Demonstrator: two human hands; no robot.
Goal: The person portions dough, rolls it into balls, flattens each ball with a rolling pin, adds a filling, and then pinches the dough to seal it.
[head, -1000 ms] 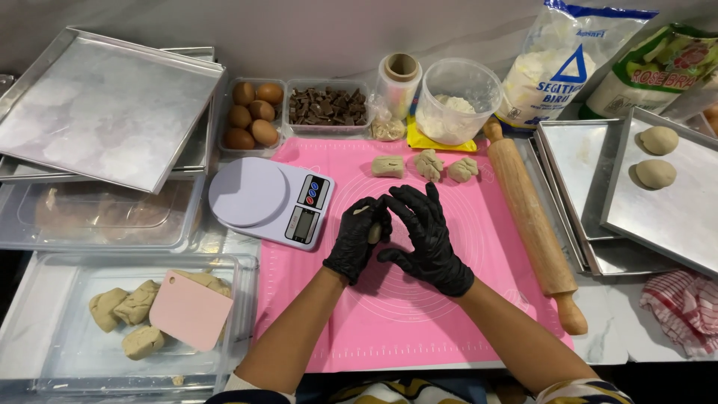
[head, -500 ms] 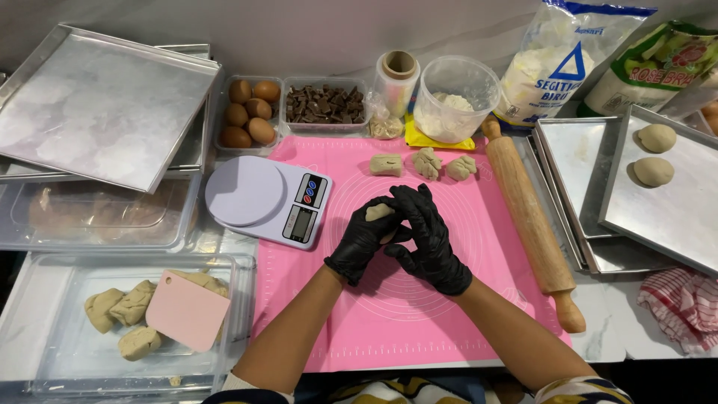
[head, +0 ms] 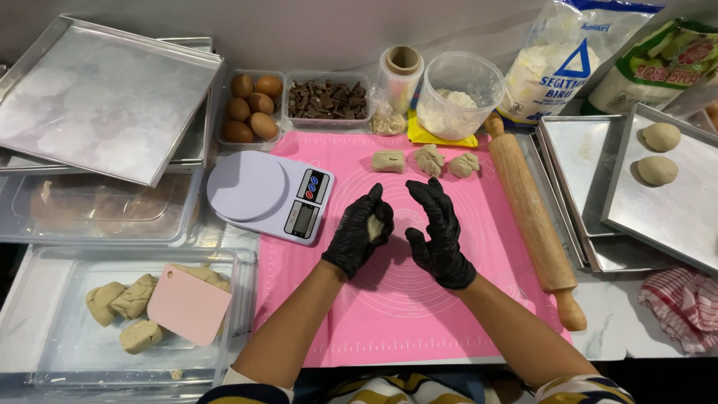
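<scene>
Parted now, right hand [head: 440, 236] leaves pale dough lump [head: 373, 227] in left hand [head: 360, 233].

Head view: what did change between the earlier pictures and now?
The right hand has drawn away from the left hand, opening a gap where the two were pressed together. The dough piece stays cupped in the left palm. The scale, rolling pin and trays have not moved.

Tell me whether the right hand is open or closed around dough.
Open: the right hand has its fingers spread and holds nothing. The dough piece sits in the curled left hand, above the pink mat.
</scene>
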